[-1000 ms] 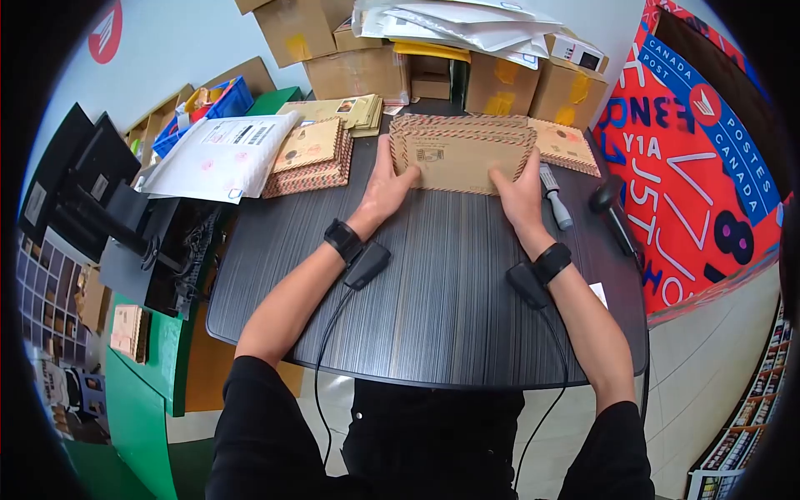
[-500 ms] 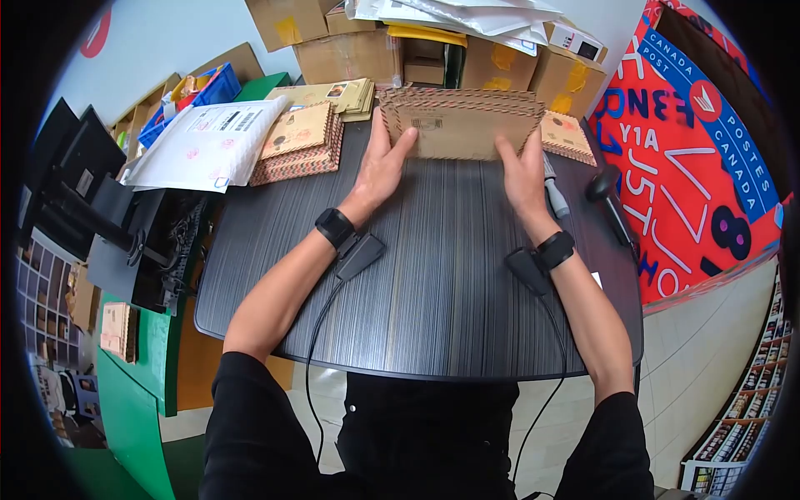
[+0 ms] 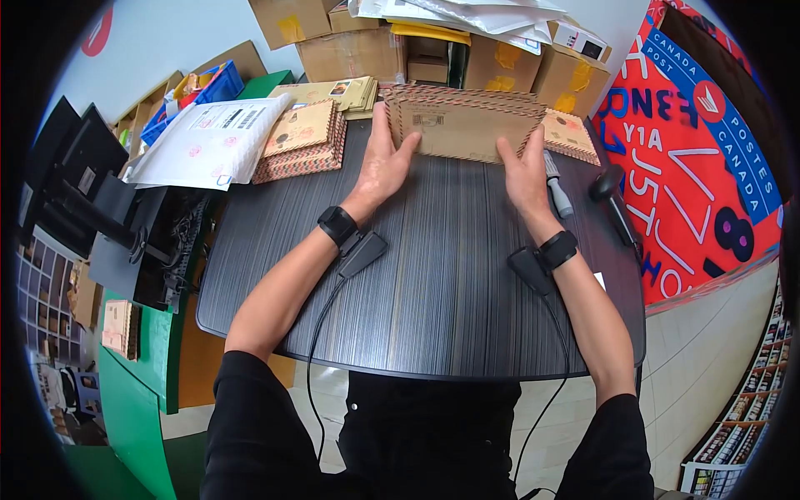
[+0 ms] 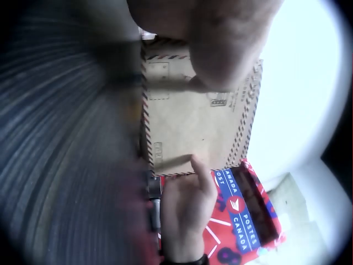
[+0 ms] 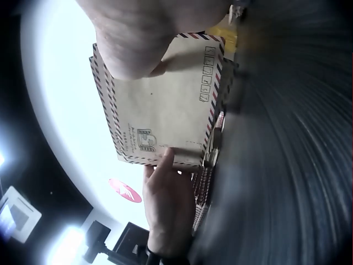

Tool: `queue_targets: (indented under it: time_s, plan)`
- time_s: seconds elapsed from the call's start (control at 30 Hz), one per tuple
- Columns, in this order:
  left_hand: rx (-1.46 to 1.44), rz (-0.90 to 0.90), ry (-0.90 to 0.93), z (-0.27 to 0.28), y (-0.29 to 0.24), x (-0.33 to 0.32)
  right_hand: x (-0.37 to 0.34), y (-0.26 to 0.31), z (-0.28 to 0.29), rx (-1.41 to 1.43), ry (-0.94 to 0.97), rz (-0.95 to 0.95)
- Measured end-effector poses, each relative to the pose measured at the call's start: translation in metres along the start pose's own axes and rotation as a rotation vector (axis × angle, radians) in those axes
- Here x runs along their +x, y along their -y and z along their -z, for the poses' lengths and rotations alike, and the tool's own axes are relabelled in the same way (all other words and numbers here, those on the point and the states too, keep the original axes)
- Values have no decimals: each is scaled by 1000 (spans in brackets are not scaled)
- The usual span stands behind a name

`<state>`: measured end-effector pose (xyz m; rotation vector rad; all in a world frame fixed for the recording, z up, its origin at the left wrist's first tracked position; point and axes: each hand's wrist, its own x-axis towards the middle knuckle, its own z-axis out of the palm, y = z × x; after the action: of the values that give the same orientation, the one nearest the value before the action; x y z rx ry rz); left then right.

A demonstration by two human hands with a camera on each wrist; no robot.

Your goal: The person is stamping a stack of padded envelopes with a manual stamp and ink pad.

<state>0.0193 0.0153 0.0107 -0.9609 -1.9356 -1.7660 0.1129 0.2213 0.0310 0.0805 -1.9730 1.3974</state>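
Between both hands, a small bunch of brown kraft envelopes [image 3: 467, 137] with striped airmail borders stands on its long edge over the far part of the table. My left hand [image 3: 383, 167] grips its left end, thumb across the near face and fingers behind. The right hand [image 3: 525, 179] grips the other end the same way. In the left wrist view, printed boxes and a stamp mark show on the front envelope [image 4: 182, 121]. The upper edges are fanned slightly, with several borders showing one behind another. The fingers behind the bunch are hidden.
More airmail envelopes [image 3: 296, 133] are stacked at the left beside a white bubble mailer [image 3: 204, 146]. Another pile [image 3: 571, 136] lies at the right, near a grey-handled tool [image 3: 558, 192] and a black scanner [image 3: 612, 200]. Cardboard boxes [image 3: 350, 57] line the back.
Both hands have carried the envelopes slightly upward and away across the table, still gripping both ends. The head view has shifted a little. The other piles stay put.
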Motion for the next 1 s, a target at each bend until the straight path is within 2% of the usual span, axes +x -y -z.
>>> queue_targets:
  time_s: [0.1, 0.23, 0.37, 0.43, 0.53, 0.57, 0.67, 0.7, 0.8, 0.9, 1.0]
  plan:
    - [-119, 152, 163, 0, 3, -6, -6, -21, 2, -42, 79, -90]
    - [-204, 212, 176, 3, 9, -5, -6, -26, 1, -109, 105, -119]
    - [-197, 97, 77, 2, 8, -1, -4, -18, 0, -99, 45, -37]
    - [-190, 86, 89, 1, 4, 2, -6, -19, 0, -79, 22, -4]
    - [-175, 54, 110, 3, 6, 2, -6, -20, 3, -148, 75, -65]
    - [-163, 97, 146, 4, 12, -1, -5, -20, 3, -147, 76, -62]
    - [-145, 185, 221, 3, 14, -5, -6, -24, 4, -165, 103, -248]
    - [-127, 156, 201, 2, 11, -5, -7, -23, 4, -167, 102, -248]
    - [-86, 96, 155, 3, 0, 0, -7, -21, -2, -81, 11, -63]
    - [-147, 87, 87, 2, -12, 2, -6, -10, -4, -46, -6, -45]
    - [-113, 179, 159, 1, 1, -5, -9, -14, -4, -79, 15, -59]
